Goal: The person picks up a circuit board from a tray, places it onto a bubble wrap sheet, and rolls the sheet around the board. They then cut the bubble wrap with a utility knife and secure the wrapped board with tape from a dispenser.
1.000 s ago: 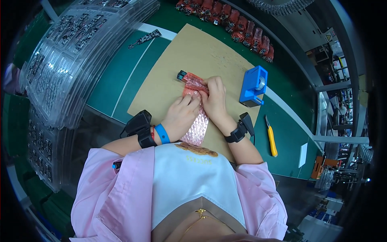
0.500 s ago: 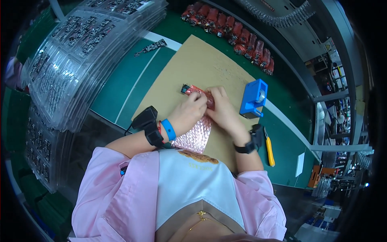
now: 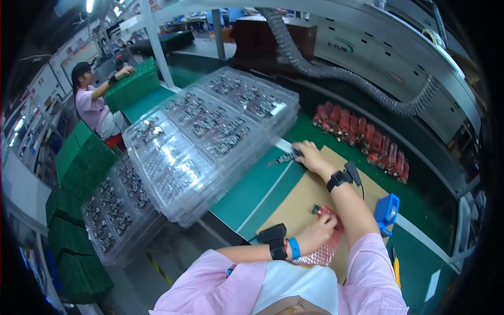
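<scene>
My left hand point(image 3: 316, 234) is closed around a roll of red bubble wrap point(image 3: 326, 254) on the brown cardboard sheet point(image 3: 287, 211). Dark ends of the parts inside stick out at the roll's far end. Stretched forward across the cardboard, my right hand point(image 3: 311, 157) has its fingers closed on the near end of a slim dark circuit board point(image 3: 282, 159). That board lies on the green table by the cardboard's far left edge.
Stacked clear plastic trays point(image 3: 210, 157) of circuit boards stand to the left. Red wrapped bundles point(image 3: 362, 137) line the far side. A blue tape dispenser point(image 3: 387, 212) and yellow-handled cutter point(image 3: 396, 270) are at right. Another person point(image 3: 94, 105) sits far left.
My right hand has left the bubble wrap and reached forward to the circuit board. My left hand stays on the wrap. The view has swung up and left, bringing the other person into sight.
</scene>
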The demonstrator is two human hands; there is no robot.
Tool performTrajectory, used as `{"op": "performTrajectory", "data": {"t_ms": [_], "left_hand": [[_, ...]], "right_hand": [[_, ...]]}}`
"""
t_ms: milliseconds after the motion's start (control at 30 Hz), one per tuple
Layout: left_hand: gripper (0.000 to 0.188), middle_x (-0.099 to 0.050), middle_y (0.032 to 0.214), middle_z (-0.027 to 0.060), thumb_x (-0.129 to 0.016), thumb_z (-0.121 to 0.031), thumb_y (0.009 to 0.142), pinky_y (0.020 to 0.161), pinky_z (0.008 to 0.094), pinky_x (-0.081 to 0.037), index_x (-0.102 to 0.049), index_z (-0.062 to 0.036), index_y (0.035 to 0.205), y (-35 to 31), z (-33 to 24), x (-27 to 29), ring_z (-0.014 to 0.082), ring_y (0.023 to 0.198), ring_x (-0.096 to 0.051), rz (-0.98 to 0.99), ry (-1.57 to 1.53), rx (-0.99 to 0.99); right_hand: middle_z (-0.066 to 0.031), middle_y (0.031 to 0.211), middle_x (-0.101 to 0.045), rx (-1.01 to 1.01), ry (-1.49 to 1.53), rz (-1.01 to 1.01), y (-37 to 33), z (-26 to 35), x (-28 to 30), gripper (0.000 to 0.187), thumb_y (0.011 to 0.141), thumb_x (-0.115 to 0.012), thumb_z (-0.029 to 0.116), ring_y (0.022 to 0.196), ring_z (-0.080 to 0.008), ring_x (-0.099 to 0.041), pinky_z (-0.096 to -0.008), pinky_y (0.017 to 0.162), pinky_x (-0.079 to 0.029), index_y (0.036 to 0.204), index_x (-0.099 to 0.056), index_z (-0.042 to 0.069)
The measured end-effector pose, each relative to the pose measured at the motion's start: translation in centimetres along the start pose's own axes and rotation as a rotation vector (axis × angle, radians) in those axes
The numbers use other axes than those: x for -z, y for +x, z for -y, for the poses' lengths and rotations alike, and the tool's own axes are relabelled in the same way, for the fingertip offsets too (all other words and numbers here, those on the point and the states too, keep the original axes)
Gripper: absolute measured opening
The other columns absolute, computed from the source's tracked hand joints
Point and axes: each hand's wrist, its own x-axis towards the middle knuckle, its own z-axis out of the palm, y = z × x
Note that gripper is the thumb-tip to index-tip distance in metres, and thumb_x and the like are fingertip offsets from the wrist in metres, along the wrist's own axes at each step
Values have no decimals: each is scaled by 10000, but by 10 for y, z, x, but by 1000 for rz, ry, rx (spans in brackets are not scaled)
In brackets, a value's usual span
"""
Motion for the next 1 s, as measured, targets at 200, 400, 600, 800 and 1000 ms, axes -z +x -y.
{"op": "performTrajectory", "data": {"t_ms": [200, 400, 600, 800, 1000], "left_hand": [[226, -480, 1114, 137, -563, -17, 719, 848, 341, -484, -619, 80, 915, -3, -1, 2, 285, 1021, -471, -92, -156, 65], [212, -475, 1135, 151, -555, -32, 779, 852, 370, -488, -590, 81, 955, 4, 6, -4, 291, 1056, -466, -95, -175, 124], [219, -471, 1156, 153, -559, -40, 782, 868, 377, -485, -587, 80, 962, 11, 2, -6, 297, 1067, -465, -36, -150, 95], [172, -484, 1120, 146, -532, -27, 795, 848, 363, -490, -584, 85, 914, 14, 2, -5, 296, 1051, -476, -78, -121, 75], [158, -492, 1114, 147, -519, -15, 800, 848, 362, -494, -586, 90, 895, 17, 10, -3, 298, 1058, -480, -54, -126, 81]], "right_hand": [[-135, 979, -530, -60, 172, 51, 3, 8, -3, 494, 639, -797, 44, 929, -316, -519, -387, 834, -439, 1073, -564, 78], [-135, 945, -538, -82, 326, 94, -2, 12, 2, 435, 618, -815, 43, 947, -308, -533, -378, 789, -458, 942, -525, 58], [-81, 815, -535, -102, 268, -56, -13, 9, -7, 424, 638, -803, 24, 769, -241, -541, -349, 725, -466, 952, -520, 60], [-30, 821, -587, -283, 492, -209, -27, 30, 32, 388, 679, -773, 8, 780, -118, -573, -267, 654, -454, 990, -548, 61], [-19, 927, -617, -337, 1433, -383, -82, 38, 109, 232, 862, -676, 116, 837, -76, -575, -228, 717, -468, 1055, -575, 36]]}}
